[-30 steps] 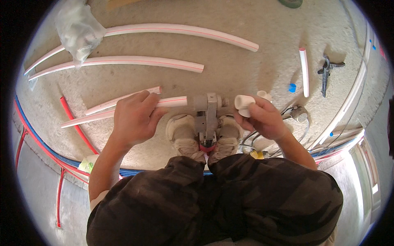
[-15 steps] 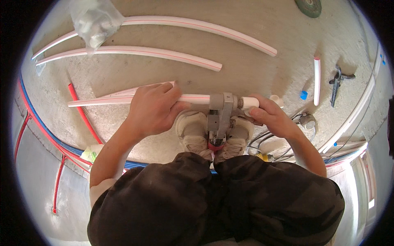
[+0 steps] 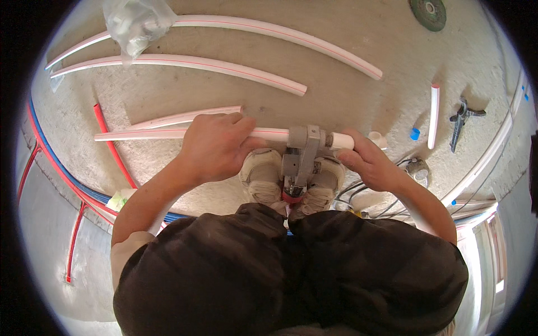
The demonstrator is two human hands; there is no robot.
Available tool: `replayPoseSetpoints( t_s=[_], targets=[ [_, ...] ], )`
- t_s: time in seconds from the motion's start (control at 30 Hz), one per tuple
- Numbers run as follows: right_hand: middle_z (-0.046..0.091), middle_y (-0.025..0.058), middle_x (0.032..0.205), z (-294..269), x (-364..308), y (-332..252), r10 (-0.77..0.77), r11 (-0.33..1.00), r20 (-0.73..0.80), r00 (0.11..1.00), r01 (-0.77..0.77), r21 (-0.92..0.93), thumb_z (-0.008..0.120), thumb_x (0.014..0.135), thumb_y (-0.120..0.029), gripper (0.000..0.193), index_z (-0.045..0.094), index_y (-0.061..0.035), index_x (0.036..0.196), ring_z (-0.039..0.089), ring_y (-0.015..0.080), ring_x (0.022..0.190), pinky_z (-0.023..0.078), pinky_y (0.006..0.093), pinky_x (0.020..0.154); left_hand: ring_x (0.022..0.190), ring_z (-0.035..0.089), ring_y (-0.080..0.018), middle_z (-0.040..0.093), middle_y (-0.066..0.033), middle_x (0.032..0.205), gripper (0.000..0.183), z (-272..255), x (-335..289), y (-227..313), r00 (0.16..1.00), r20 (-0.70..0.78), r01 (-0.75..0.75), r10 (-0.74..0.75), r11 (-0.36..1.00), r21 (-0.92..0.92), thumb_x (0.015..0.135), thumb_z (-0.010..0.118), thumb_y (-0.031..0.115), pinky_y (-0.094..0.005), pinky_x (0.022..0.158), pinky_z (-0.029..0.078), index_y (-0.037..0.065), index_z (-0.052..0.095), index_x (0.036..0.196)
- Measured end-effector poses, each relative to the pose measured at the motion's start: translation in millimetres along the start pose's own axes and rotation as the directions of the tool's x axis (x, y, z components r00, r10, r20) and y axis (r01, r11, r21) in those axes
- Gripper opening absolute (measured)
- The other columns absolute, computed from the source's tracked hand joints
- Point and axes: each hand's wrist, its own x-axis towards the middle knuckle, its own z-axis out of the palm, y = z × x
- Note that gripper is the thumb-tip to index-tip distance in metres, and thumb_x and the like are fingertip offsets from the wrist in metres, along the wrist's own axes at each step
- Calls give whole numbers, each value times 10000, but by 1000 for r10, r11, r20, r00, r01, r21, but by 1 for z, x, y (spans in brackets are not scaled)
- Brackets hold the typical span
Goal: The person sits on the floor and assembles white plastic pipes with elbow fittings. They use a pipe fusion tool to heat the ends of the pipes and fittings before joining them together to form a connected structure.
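Note:
My left hand (image 3: 219,144) is closed around a white plastic pipe (image 3: 159,135) with a red stripe, held level across my front. The pipe's right end meets the left side of a grey pipe fusion welder (image 3: 302,154), which stands upright between my shoes with its red part low down. Opposite, my right hand (image 3: 372,162) grips a short white pipe fitting (image 3: 341,141) against the welder's right side. My palm and fingers partly cover the fitting, so its exact shape is hidden. Both joints at the welder's heating sockets are partly hidden.
Two long white pipes (image 3: 224,66) lie ahead under a clear plastic bag (image 3: 137,25). A shorter white pipe (image 3: 188,116) and a red pipe (image 3: 115,148) lie left. Rightward are a blue cap (image 3: 414,134), a pipe offcut (image 3: 434,116), black pipe cutters (image 3: 463,120) and a green-rimmed disc (image 3: 428,12).
The view has shifted and tilted slightly. Both hands keep their grips, with the pipe and fitting still against the welder.

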Motion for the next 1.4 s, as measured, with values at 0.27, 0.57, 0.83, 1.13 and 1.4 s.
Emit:
replayPoseSetpoints(
  t_s=[0.27, 0.57, 0.83, 1.13, 1.4],
  targets=[
    [596, 203, 1102, -1, 2, -3, -24, 1000, 12, 1000, 24, -15, 550, 1055, -345, 394, 497, 0, 1238, 587, 293, 1063, 453, 388, 950, 749, 625, -417, 609, -157, 787, 339, -3, 7, 7, 999, -28, -16, 16, 1000, -5, 919, 676, 339, -509, 605, 446, 32, 544, 867],
    [599, 244, 1091, -3, 5, -6, -15, 996, 26, 1000, 17, -84, 547, 1052, -375, 440, 483, 12, 1251, 601, 335, 1058, 461, 412, 938, 716, 618, -425, 605, -169, 759, 326, 0, 11, 5, 999, 12, -47, 46, 998, 36, 899, 692, 333, -515, 587, 443, 45, 550, 847],
    [586, 243, 1129, -2, 7, -7, -18, 996, 25, 1000, 21, -90, 546, 1051, -368, 427, 507, 19, 1226, 592, 346, 1094, 458, 411, 952, 725, 616, -424, 586, -169, 743, 323, 6, 13, 9, 998, -36, -52, 52, 998, 23, 889, 695, 323, -517, 592, 451, 46, 534, 840],
    [604, 255, 1092, 1, 9, -13, 27, 998, 31, 999, -25, -49, 559, 1046, -348, 408, 503, 23, 1206, 606, 379, 1059, 469, 427, 928, 737, 623, -432, 594, -183, 754, 310, 7, 13, 10, 1000, 12, -22, 21, 998, 62, 894, 688, 316, -523, 604, 455, 52, 536, 837],
    [609, 286, 1038, 3, 12, -14, -12, 980, 0, 1000, 11, -197, 582, 1036, -348, 407, 492, 31, 1156, 618, 409, 998, 476, 450, 882, 738, 629, -440, 601, -195, 754, 286, 6, 14, 11, 1000, 20, -10, 10, 999, 39, 876, 711, 286, -529, 621, 459, 52, 547, 862]
  ],
)
